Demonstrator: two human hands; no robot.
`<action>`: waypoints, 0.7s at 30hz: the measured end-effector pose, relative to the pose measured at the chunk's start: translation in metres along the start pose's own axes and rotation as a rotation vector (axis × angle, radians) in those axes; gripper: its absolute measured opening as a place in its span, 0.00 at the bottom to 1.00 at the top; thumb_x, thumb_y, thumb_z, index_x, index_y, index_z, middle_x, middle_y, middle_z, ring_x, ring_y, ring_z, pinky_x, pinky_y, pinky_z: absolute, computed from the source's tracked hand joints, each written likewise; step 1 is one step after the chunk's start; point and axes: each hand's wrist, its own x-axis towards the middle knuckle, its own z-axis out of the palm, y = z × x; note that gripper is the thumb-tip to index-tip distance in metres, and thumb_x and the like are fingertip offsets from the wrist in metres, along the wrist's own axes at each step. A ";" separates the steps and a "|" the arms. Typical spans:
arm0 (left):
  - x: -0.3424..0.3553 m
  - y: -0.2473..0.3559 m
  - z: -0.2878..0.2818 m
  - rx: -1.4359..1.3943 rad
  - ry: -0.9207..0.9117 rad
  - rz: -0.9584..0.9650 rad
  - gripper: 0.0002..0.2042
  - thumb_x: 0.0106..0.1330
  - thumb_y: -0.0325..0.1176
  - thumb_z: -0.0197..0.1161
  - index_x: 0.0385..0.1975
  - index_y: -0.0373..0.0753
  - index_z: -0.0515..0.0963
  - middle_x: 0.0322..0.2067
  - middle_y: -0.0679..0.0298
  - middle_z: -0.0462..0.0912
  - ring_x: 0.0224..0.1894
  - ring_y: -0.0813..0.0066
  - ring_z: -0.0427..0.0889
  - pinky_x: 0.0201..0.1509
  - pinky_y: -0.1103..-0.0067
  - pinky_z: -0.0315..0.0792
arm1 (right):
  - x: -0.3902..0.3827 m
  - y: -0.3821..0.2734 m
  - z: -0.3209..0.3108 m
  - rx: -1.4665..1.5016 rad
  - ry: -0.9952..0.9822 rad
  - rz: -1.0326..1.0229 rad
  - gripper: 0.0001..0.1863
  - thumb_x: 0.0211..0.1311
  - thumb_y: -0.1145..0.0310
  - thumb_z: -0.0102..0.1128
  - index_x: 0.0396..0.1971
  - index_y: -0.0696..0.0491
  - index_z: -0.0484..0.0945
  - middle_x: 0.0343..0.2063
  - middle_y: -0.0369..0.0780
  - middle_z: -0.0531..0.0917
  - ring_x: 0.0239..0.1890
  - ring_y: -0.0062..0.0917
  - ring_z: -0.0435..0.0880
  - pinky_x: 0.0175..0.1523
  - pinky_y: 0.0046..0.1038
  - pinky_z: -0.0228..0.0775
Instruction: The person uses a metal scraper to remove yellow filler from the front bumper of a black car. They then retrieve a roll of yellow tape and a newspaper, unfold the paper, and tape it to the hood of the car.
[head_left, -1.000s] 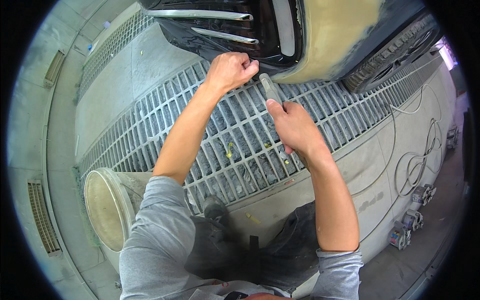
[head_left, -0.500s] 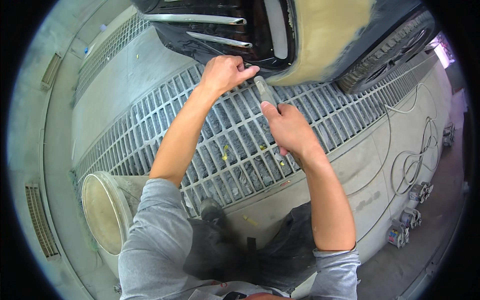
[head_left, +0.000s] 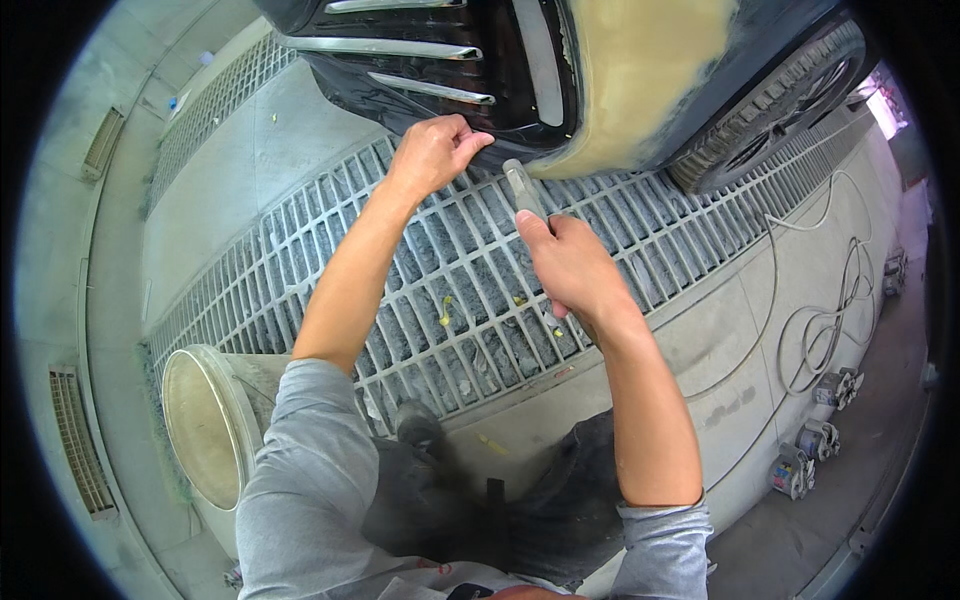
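Your right hand (head_left: pixel 578 264) is wrapped around a grey tool (head_left: pixel 520 186), whose blunt end points up toward the black bumper (head_left: pixel 345 90), above the floor grating (head_left: pixel 440 270). Your left hand (head_left: pixel 430 158) is near the bumper's lower edge, fingers curled against the thumb; I cannot tell whether they pinch anything.

The wide fisheye camera looks steeply down from the person's head, facing a car (head_left: pixel 640 85) that hides part of the far edge of the floor grating (head_left: pixel 466 245). Both forearms (head_left: pixel 350 270) loom large, being nearest.
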 end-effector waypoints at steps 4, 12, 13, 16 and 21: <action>-0.003 0.001 0.003 -0.046 0.083 0.009 0.16 0.60 0.41 0.72 0.24 0.34 0.77 0.20 0.55 0.80 0.20 0.62 0.79 0.26 0.71 0.73 | -0.005 -0.001 -0.003 0.022 -0.008 -0.013 0.27 0.72 0.49 0.48 0.30 0.63 0.74 0.16 0.36 0.71 0.10 0.21 0.68 0.15 0.28 0.63; -0.009 0.000 0.009 -0.112 0.142 -0.036 0.16 0.60 0.36 0.73 0.28 0.35 0.71 0.19 0.57 0.77 0.21 0.66 0.77 0.27 0.73 0.73 | -0.004 0.001 0.000 0.011 -0.005 -0.035 0.28 0.72 0.49 0.48 0.28 0.63 0.74 0.14 0.36 0.71 0.10 0.22 0.68 0.15 0.28 0.63; -0.009 0.001 0.009 -0.131 0.147 -0.026 0.16 0.59 0.36 0.73 0.29 0.36 0.70 0.19 0.57 0.77 0.21 0.66 0.77 0.27 0.73 0.73 | -0.002 0.001 0.000 0.004 -0.006 -0.037 0.28 0.72 0.49 0.48 0.28 0.63 0.74 0.14 0.36 0.71 0.10 0.22 0.68 0.15 0.28 0.63; -0.011 0.005 0.006 -0.085 0.115 0.014 0.17 0.59 0.37 0.73 0.29 0.37 0.70 0.22 0.55 0.78 0.25 0.57 0.79 0.29 0.68 0.74 | 0.002 0.000 0.004 -0.019 -0.004 -0.040 0.28 0.72 0.49 0.48 0.28 0.63 0.74 0.14 0.36 0.71 0.10 0.22 0.68 0.15 0.28 0.63; -0.004 0.000 0.004 0.086 0.147 0.012 0.23 0.51 0.46 0.77 0.24 0.38 0.69 0.19 0.56 0.77 0.23 0.53 0.78 0.26 0.67 0.72 | 0.010 -0.002 0.007 -0.097 -0.051 0.002 0.32 0.70 0.49 0.46 0.40 0.70 0.77 0.27 0.53 0.84 0.17 0.38 0.83 0.31 0.38 0.77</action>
